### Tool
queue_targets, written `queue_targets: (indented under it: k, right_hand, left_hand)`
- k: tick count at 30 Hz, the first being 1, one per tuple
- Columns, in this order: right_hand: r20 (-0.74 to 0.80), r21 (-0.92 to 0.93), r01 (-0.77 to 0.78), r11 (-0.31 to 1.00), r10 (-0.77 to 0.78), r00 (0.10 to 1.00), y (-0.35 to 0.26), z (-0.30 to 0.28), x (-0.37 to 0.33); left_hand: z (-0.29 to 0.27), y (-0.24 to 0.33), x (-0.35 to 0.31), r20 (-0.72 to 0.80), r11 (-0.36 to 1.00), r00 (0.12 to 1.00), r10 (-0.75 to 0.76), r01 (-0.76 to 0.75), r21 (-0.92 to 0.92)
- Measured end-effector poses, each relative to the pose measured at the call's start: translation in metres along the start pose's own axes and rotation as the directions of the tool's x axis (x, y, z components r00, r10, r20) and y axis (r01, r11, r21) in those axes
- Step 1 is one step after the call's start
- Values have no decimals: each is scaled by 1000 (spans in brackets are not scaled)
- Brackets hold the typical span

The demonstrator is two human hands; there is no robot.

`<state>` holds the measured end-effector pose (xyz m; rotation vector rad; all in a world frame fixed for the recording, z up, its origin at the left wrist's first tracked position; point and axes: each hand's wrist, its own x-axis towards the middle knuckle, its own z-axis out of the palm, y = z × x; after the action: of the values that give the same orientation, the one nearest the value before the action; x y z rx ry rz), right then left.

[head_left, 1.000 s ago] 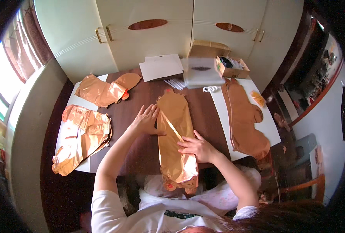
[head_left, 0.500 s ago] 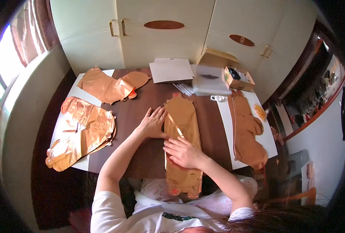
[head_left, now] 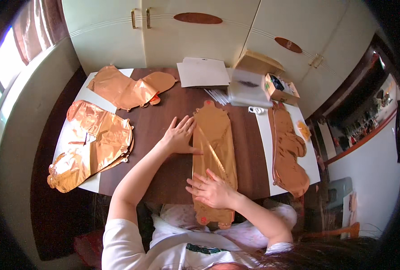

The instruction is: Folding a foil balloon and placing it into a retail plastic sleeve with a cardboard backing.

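In front of me a flat, uninflated copper-coloured foil balloon (head_left: 215, 130) lies lengthwise, folded into a long strip with a shiny diagonal crease. Its near end hangs past the table's front edge over my lap. My left hand (head_left: 180, 135) rests with fingers spread along the strip's left edge, the thumb on the foil. My right hand (head_left: 212, 190) lies across the lower part of the strip, fingers stretched out and apart. Neither hand grips anything.
More flat foil balloons lie around: a glossy pile (head_left: 92, 144) at left, one (head_left: 123, 87) behind it, and a brownish stack (head_left: 286, 148) on white board at right. At the back are white cards (head_left: 203, 72), straws (head_left: 216, 96), clear bags (head_left: 249, 87), a small box (head_left: 283, 88) and a white ring-shaped item (head_left: 255, 110).
My right hand has slid down the foil toward me, its fingers spreading. The left hand stays by the left edge. The whole view has tilted slightly.
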<state>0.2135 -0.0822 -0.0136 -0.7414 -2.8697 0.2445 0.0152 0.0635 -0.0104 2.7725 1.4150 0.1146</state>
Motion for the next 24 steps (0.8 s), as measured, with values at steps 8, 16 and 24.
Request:
queue_targets:
  k: [8,16,24]
  right_hand:
    - [55,8,12,1000,-12,998,-4,-2,-6]
    - [122,-14,80,997,-77,989,2,0,-1]
    - [-347,354,-35,935,166,923,69,-23,24]
  left_hand:
    - [3,0,5,-13,999,999,-47,48,18]
    - [10,9,-2,-148,980,988,42,-69,-184]
    - [21,1,-17,-159,995,986,58,-44,94]
